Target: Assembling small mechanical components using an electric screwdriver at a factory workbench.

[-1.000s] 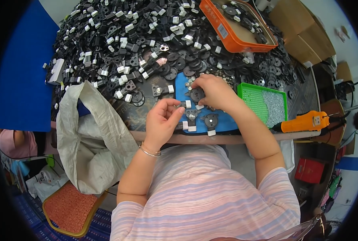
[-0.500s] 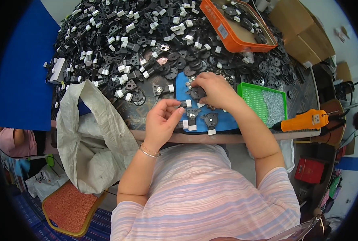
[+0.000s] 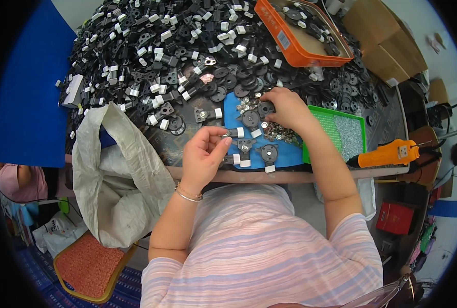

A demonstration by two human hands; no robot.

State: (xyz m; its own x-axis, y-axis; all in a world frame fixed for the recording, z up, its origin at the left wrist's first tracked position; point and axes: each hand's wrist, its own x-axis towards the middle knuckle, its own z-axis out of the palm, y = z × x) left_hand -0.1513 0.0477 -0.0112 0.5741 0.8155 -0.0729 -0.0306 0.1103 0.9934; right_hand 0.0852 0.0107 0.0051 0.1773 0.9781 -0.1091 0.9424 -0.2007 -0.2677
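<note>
My right hand (image 3: 290, 110) has its fingers closed round the edge of a small black plastic disc (image 3: 265, 108) above the blue mat (image 3: 288, 154). Left of it lies a round black part with a white tab (image 3: 250, 119). My left hand (image 3: 203, 154) has thumb and index finger pinched near a black piece with a white end (image 3: 236, 133); what is between those fingertips is too small to make out. Nearer me on the mat rest a black bracket with a white end (image 3: 245, 146) and another round black part (image 3: 269, 153). Small metal caps (image 3: 277, 132) lie loose beside my right hand.
A large heap of black and white plastic parts (image 3: 151, 51) covers the far table. At the right are a green tray (image 3: 318, 123) of small metal pieces, an orange electric screwdriver (image 3: 387, 155) and an orange bin (image 3: 285, 51). A pale sack (image 3: 97, 179) hangs at the left edge.
My right hand has shifted right and away from the round part with the white tab, and now grips a small black disc. My left hand has barely moved.
</note>
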